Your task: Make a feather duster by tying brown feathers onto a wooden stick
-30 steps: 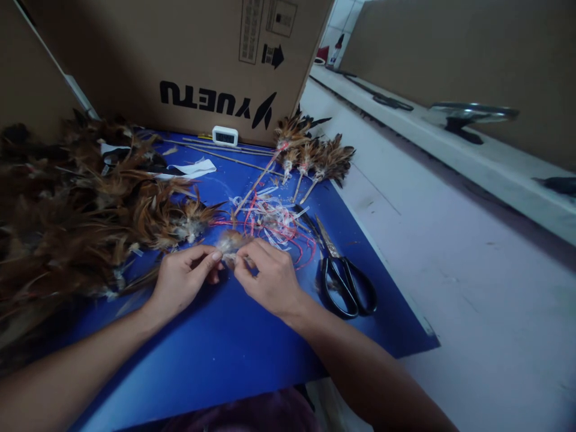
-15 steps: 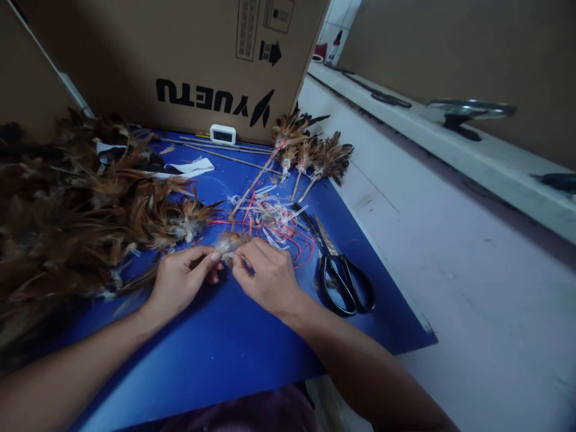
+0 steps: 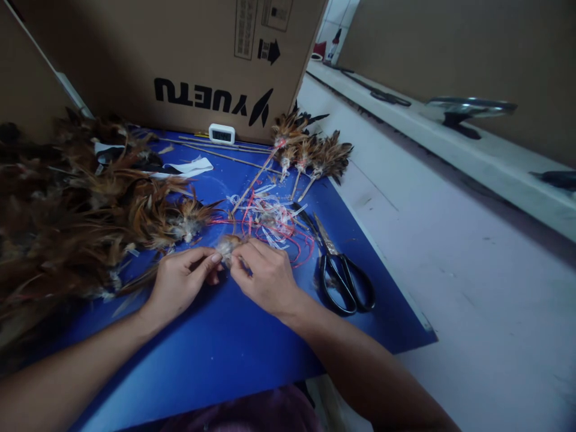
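Between my hands, above the blue board, is a small fluffy tuft of brown and grey feathers [image 3: 226,246]. My left hand [image 3: 185,277] pinches its left side between thumb and fingers. On the other side, my right hand [image 3: 264,273] has its fingertips closed on the tuft's right edge; the fingers hide what exactly they grip. Just beyond the hands lies a tangle of white strips [image 3: 270,210] and pink string [image 3: 310,246]. Black-handled scissors [image 3: 344,282] rest to the right of my right hand, blades pointing away.
A large heap of brown feathers [image 3: 90,216] covers the left side. Feather bundles on sticks [image 3: 310,156] lie at the back right, near thin sticks [image 3: 234,157] and a small white digital clock [image 3: 222,134]. Behind stands a cardboard box [image 3: 135,54]. The blue board [image 3: 234,360] ends at the right.
My right fingers have shifted very slightly left against the feather tuft. My left hand keeps its pinch, and the surrounding things stay put.
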### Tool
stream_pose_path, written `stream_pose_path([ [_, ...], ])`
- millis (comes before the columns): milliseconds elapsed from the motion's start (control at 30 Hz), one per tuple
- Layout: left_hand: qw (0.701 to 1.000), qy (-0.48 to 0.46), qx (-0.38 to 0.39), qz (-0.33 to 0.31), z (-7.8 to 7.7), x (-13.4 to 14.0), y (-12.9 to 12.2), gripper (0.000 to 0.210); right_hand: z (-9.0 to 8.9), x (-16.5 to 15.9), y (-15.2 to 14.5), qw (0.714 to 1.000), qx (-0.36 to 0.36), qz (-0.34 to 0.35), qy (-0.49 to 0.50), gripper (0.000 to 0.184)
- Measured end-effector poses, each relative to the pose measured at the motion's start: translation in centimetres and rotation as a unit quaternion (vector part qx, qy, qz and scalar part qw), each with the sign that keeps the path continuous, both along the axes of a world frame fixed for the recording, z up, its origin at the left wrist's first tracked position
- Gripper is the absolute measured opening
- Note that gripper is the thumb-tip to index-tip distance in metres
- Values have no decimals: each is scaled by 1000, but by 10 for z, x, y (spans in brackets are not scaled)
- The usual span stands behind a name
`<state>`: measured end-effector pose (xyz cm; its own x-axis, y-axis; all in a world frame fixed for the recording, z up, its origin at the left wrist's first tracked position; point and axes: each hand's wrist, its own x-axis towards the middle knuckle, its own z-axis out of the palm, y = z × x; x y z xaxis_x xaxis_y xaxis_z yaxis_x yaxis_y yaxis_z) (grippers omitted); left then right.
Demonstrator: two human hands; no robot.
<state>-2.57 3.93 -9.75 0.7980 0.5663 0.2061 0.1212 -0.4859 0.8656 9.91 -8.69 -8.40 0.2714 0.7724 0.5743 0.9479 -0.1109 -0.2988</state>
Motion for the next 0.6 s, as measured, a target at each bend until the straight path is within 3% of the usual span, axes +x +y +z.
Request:
stream_pose_path([
  [167, 1000, 4, 3, -4, 0, 1, 1, 21, -1, 0, 1, 1000, 2, 17, 6, 19],
  [267, 999, 14, -34, -17, 0, 2, 3, 22, 2, 1, 1, 998, 13, 40, 35, 22],
  [367, 989, 2, -147, -23, 0, 4, 4, 23, 10, 8, -2, 988, 65, 55, 126, 18],
  [467, 953, -52, -298, -7, 2, 6, 5, 18, 13, 20, -4, 957, 134, 9, 255, 18],
  [600, 900, -92, -425, 10, 5, 7, 5, 18, 5, 27, -1, 924, 106, -4, 366, 14],
])
